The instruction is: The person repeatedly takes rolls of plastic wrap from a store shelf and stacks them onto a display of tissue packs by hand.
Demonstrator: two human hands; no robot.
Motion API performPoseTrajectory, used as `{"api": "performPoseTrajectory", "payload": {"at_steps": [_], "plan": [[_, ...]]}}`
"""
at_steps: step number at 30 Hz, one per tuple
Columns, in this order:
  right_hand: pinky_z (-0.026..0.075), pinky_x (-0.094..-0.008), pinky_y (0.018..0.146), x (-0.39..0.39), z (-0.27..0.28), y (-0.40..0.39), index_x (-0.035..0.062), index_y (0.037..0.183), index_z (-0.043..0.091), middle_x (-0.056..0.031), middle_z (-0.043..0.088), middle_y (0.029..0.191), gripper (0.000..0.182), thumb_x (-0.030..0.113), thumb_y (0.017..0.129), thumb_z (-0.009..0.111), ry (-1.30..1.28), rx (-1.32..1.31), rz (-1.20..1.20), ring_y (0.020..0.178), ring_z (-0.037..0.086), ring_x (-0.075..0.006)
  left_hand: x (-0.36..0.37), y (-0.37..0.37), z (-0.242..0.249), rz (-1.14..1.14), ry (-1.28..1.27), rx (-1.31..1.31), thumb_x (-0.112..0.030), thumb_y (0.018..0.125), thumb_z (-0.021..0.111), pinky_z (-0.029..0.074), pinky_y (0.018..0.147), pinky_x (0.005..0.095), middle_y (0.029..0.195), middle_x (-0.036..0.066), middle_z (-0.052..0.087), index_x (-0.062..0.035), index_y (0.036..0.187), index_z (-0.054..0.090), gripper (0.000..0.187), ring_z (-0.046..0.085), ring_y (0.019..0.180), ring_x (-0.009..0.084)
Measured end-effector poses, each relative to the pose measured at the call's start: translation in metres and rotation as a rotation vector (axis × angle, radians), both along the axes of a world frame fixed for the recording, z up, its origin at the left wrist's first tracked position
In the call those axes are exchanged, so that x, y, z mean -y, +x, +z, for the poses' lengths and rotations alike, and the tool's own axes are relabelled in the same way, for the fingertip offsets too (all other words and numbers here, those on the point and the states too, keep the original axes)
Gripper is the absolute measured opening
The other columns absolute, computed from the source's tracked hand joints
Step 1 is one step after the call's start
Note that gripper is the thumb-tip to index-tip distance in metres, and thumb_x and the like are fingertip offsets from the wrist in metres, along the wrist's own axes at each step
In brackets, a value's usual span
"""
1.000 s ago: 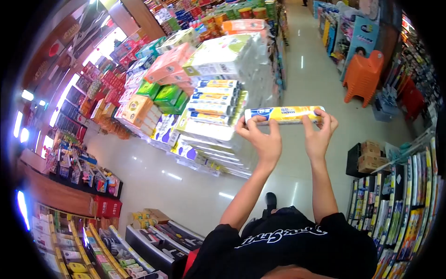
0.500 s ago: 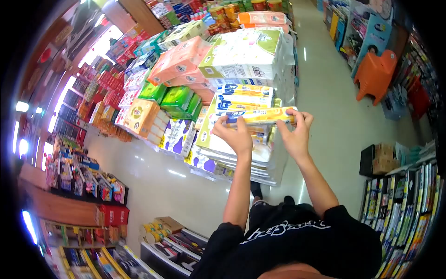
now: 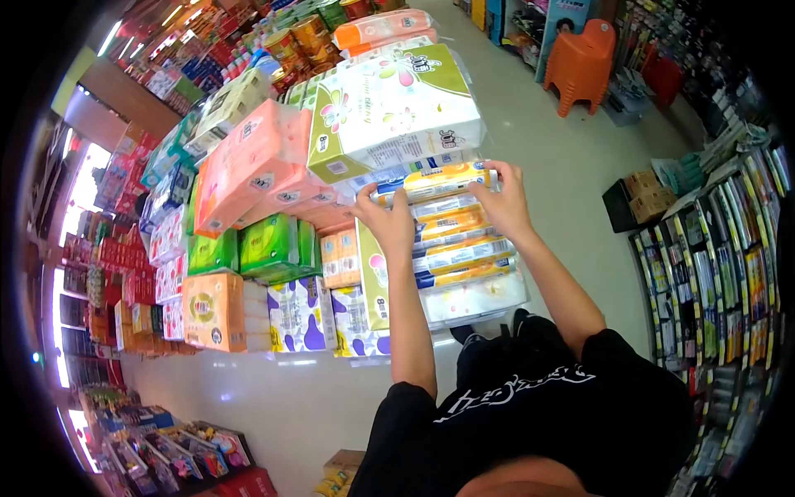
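A long, narrow yellow, white and blue packet (image 3: 443, 183) spans between my two hands, beside the big tissue pack. My left hand (image 3: 387, 217) grips its left end, with thumb and fingers closed. At the other end, my right hand (image 3: 505, 201) pinches the packet between thumb and fingers. Several similar yellow and blue packets (image 3: 455, 228) lie in a row just nearer to me, on top of a white and green tissue pack (image 3: 484, 300). Beyond the held packet stands a large white and olive-green tissue pack (image 3: 397, 108).
Pink tissue packs (image 3: 252, 161), green packs (image 3: 269, 244) and an orange pack (image 3: 214, 311) are stacked to the left. Stacked orange stools (image 3: 580, 66) stand across the aisle. Shelves of thin packaged goods (image 3: 712, 273) line the right side.
My hands have carried the packet away from me, from over the row to its far end by the big tissue pack. The camera view has shifted and turned.
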State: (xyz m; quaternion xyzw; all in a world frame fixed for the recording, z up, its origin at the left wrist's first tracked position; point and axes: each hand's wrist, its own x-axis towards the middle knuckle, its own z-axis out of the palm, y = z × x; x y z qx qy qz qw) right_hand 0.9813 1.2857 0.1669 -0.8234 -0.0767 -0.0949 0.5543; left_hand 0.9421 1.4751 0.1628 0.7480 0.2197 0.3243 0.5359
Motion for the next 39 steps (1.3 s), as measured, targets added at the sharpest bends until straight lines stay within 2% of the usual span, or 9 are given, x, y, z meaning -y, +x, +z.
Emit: {"api": "performPoseTrajectory", "payload": {"at_steps": [6,12,20,21,23,26,29,31,39], "plan": [[0.041,-0.0387,0.099,-0.008,-0.015,0.003,0.0023,0.119,0.052,-0.0182,0.045,0.122,0.048,0.023,0.08,0.069,0.015,-0.034,-0.08,0.114,0.049,-0.0324,-0.013,0.004,-0.013,-0.069,0.172,-0.067,-0.018,0.082,0.066,0.032,0.104,0.0447,0.125,0.025,0.038,0.0023,0.126,0.045,0.052,0.04,0.119,0.0396],[0.042,-0.0396,0.099,0.01,-0.01,0.0,-0.0012,0.123,0.05,-0.0203,0.051,0.125,0.051,0.021,0.081,0.07,0.216,-0.066,-0.117,0.117,0.052,-0.0327,-0.024,0.01,-0.026,-0.135,0.079,-0.042,-0.025,0.083,0.069,0.034,0.104,0.0441,0.128,0.03,0.041,0.0053,0.131,0.042,0.062,0.044,0.118,0.0412],[0.049,-0.0349,0.09,0.108,-0.002,-0.01,-0.0006,0.125,0.05,-0.0146,0.054,0.127,0.051,0.018,0.082,0.072,0.238,0.034,-0.237,0.12,0.051,-0.0258,0.014,0.011,0.002,-0.063,0.254,-0.197,-0.033,0.083,0.069,0.035,0.103,0.045,0.134,0.034,0.035,0.0057,0.137,0.034,0.075,0.043,0.121,0.0449],[0.047,-0.0373,0.093,0.129,0.0,-0.015,-0.0006,0.124,0.05,-0.0164,0.053,0.126,0.052,0.02,0.081,0.072,0.275,0.054,-0.254,0.119,0.052,-0.0281,0.03,0.01,0.004,0.101,0.302,-0.209,-0.032,0.082,0.07,0.036,0.102,0.0463,0.134,0.034,0.036,0.0064,0.137,0.034,0.076,0.043,0.12,0.0452],[0.045,-0.0397,0.097,0.177,0.005,-0.027,-0.0006,0.123,0.051,-0.0181,0.053,0.125,0.053,0.021,0.08,0.072,0.316,0.089,-0.298,0.117,0.053,-0.0304,0.066,0.01,0.011,0.345,0.437,-0.182,-0.028,0.082,0.07,0.034,0.103,0.0496,0.132,0.032,0.036,0.0084,0.137,0.033,0.075,0.04,0.12,0.0447],[0.047,-0.0385,0.093,0.262,0.01,-0.057,-0.0008,0.123,0.051,-0.0171,0.054,0.123,0.052,0.02,0.08,0.072,0.324,0.132,-0.388,0.116,0.053,-0.0299,0.158,0.016,0.019,0.263,0.431,0.105,-0.024,0.082,0.071,0.031,0.105,0.0499,0.133,0.031,0.034,0.0087,0.135,0.035,0.072,0.037,0.122,0.043],[0.048,-0.038,0.089,0.359,0.019,-0.106,0.0014,0.121,0.053,-0.0156,0.055,0.121,0.049,0.019,0.08,0.072,0.346,0.21,-0.528,0.114,0.054,-0.0286,0.279,0.017,0.022,-0.014,0.414,0.167,-0.022,0.083,0.07,0.03,0.107,0.0487,0.134,0.029,0.033,0.0086,0.135,0.034,0.07,0.035,0.125,0.0416],[0.049,-0.0369,0.085,0.423,0.025,-0.151,0.0038,0.119,0.055,-0.0135,0.055,0.119,0.045,0.018,0.08,0.072,0.103,0.27,-0.67,0.111,0.055,-0.0267,0.363,0.015,0.014,-0.255,0.393,0.2,-0.023,0.085,0.069,0.03,0.108,0.048,0.136,0.028,0.031,0.008,0.137,0.033,0.07,0.035,0.127,0.0405],[0.047,-0.0367,0.086,0.612,0.021,-0.316,0.0026,0.117,0.055,-0.0127,0.057,0.113,0.045,0.021,0.08,0.073,0.076,0.319,-1.321,0.107,0.057,-0.026,0.652,-0.055,0.001,-1.019,0.173,0.159,-0.025,0.087,0.068,0.032,0.107,0.046,0.137,0.025,0.033,0.0044,0.138,0.033,0.069,0.038,0.126,0.0372]]}}
